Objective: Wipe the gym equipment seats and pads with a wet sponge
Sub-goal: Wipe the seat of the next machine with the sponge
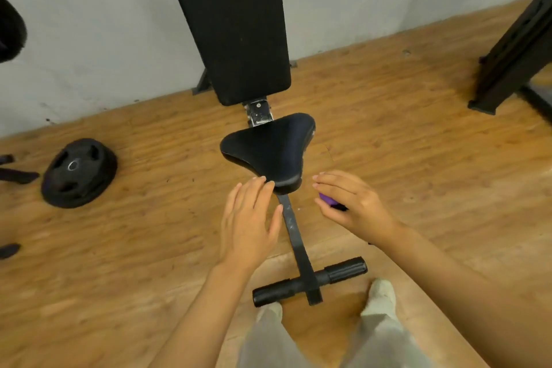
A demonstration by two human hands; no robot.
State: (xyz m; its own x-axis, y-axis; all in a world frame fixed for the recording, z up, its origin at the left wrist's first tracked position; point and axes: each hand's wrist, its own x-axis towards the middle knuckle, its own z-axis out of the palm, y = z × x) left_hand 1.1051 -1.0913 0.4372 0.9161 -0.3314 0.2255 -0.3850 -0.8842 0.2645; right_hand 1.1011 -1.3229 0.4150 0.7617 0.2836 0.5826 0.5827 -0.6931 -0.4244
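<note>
Right hand (pixel 349 203) grips the purple sponge (pixel 328 199) just right of the seat (pixel 270 148); left hand (pixel 251 218) lies flat, fingertips touching its front edge. I reckon a hard swipe could make the wet sponge slip out.

- The left hand (pixel 249 221) lies flat with straight fingers, its fingertips touching the narrow front end of the black seat (pixel 270 148).
- The right hand (pixel 351 206) grips a purple sponge (pixel 327 199) just beside that seat.
- A black back pad (pixel 236 21) rises behind; a weight plate (pixel 78 173) lies on the wooden floor (pixel 418 143).
</note>
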